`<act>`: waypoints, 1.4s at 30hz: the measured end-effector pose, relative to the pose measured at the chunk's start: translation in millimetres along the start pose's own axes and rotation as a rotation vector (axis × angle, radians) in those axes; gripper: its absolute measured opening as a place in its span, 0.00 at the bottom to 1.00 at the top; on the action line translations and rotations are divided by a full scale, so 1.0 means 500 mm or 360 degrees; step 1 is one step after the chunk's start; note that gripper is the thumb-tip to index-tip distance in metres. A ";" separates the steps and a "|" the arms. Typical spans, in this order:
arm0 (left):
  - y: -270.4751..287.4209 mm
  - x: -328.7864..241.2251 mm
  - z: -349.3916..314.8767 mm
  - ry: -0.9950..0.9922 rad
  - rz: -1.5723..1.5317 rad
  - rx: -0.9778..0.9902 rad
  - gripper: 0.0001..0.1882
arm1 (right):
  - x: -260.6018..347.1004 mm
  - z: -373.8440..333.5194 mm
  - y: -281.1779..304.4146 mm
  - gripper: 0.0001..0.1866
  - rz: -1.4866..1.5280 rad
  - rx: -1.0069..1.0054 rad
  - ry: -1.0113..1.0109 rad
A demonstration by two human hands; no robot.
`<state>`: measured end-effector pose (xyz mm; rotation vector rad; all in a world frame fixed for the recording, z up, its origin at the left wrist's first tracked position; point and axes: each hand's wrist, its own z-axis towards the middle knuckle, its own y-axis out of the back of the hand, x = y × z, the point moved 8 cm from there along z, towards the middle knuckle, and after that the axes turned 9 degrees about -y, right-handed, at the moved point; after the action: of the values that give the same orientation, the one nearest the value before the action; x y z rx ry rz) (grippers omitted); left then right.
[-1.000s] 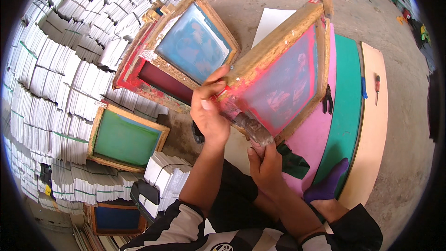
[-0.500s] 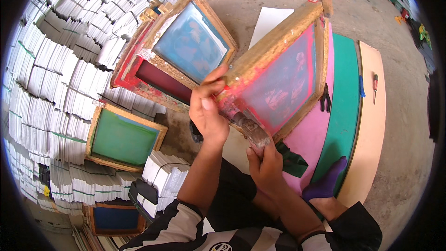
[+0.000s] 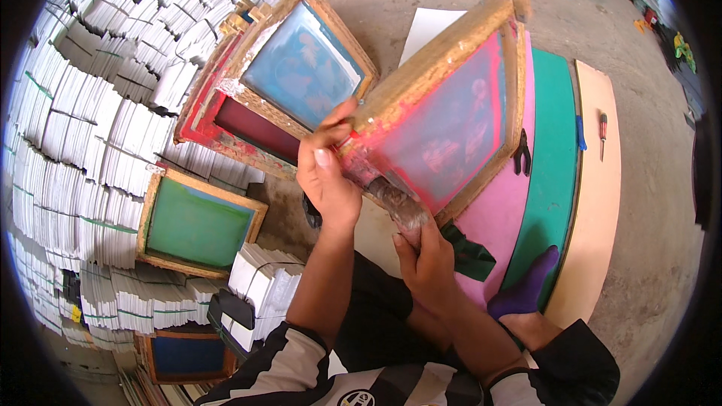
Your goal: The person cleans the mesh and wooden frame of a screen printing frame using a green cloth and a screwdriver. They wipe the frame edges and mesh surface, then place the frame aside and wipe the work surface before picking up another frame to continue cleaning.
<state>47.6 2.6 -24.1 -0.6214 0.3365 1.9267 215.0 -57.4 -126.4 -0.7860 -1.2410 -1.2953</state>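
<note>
A wooden-framed printing screen [image 3: 444, 139], its mesh greyish with pink edges and faint pale motifs, is held up tilted in front of me. My left hand [image 3: 328, 173] is closed round its near left corner, fingers over the wooden edge. In my right hand [image 3: 427, 259] is a worn, paint-crusted flat tool [image 3: 398, 207]. The tool's dark end meets the pink-stained near side of the frame; whether it is a scraper or a brush, I cannot tell. Under the screen, a dark green cloth [image 3: 466, 253] lies on a pink sheet [image 3: 489, 233].
Pliers [image 3: 521, 154] lie beside a green board [image 3: 553, 128]; a screwdriver [image 3: 602, 135] rests on a peach board [image 3: 598, 203]. Blue [image 3: 301, 60] and green screens [image 3: 199, 227] lean left, near bundled paper stacks [image 3: 90, 120]. My purple-socked foot [image 3: 526, 286] is on the boards.
The screen and both hands have shifted slightly left with a small tilt. The tool remains against the frame's near side, and both grips are kept.
</note>
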 end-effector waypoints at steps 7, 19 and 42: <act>-0.010 -0.012 -0.003 0.0026 0.0052 0.0016 0.26 | 0.002 0.007 0.000 0.30 0.0000 0.0036 -0.0110; -0.007 -0.041 -0.017 0.0261 0.0256 0.0466 0.34 | -0.258 -0.004 0.384 0.28 -0.1046 -0.0665 -0.0850; -0.011 -0.079 -0.020 0.0192 0.0889 0.0677 0.45 | -0.626 -0.031 0.813 0.26 -0.1998 -0.0679 -0.1257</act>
<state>68.3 -30.1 -9.9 -0.3798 1.0558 2.2427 658.8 81.1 -344.2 -0.8575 -2.3184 -2.4359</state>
